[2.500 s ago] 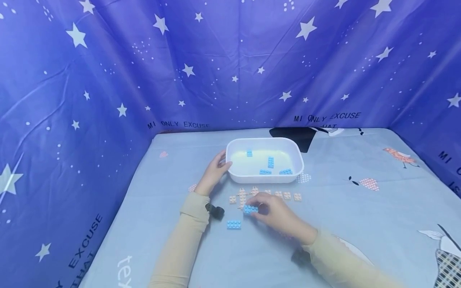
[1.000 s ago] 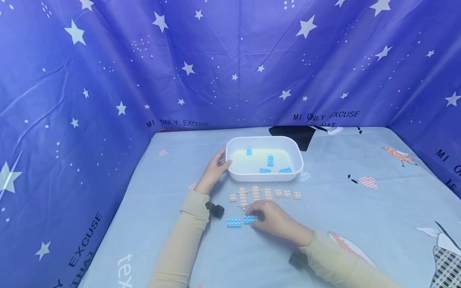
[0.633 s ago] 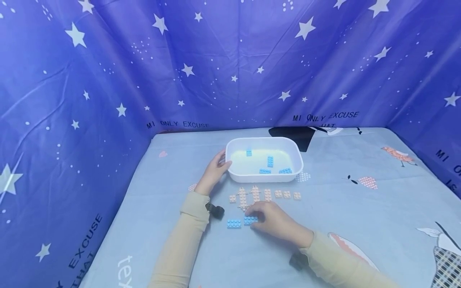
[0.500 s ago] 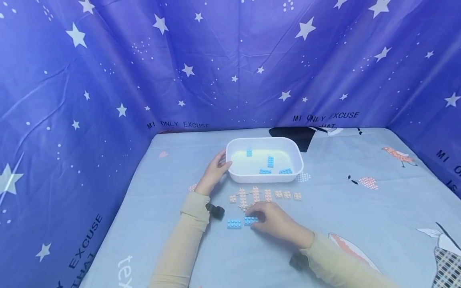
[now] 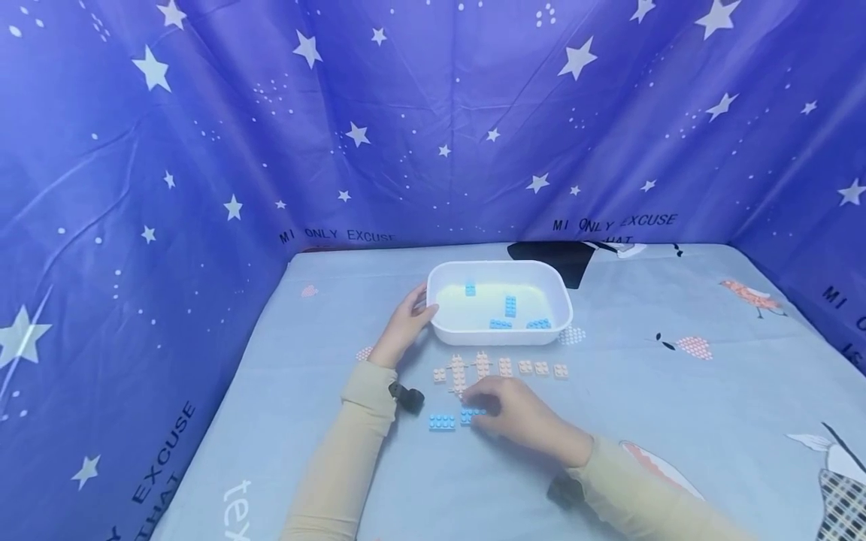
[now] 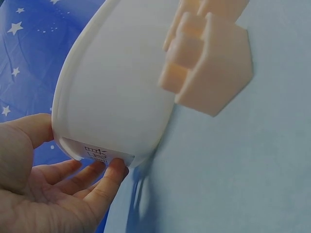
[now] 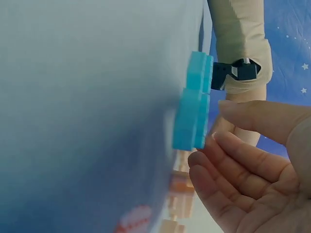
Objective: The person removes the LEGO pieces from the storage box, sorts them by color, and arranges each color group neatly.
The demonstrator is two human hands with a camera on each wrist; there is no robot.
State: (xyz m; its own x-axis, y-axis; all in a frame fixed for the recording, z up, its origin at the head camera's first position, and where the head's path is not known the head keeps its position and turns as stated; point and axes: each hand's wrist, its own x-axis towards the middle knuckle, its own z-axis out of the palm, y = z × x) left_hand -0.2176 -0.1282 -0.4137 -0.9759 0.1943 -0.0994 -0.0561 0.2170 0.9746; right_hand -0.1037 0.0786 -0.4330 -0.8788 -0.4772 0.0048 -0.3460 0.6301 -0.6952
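My left hand (image 5: 404, 327) grips the left end of a white plastic tub (image 5: 501, 337), thumb over the rim and fingers against the outer wall. My right hand (image 5: 524, 412) hovers beside a blue toy brick (image 5: 467, 418) on the cloth. In the right wrist view, its thumb and loosely bent fingers stand just off that brick (image 7: 187, 126). Another blue brick (image 5: 442, 423) lies to its left, with a small gap seen from the head. Several blue bricks (image 5: 510, 306) lie inside the tub.
Peach-coloured bricks (image 5: 504, 367) form a row between the tub and the blue bricks; some longer ones (image 5: 458, 373) have thin pins at the sides. A printed pale-blue cloth (image 5: 325, 319) covers the table. A blue star-patterned curtain (image 5: 406, 90) stands behind.
The right hand has brought the blue brick down towards me, set it right of the other blue brick and loosened its fingers. The left hand has stayed on the tub.
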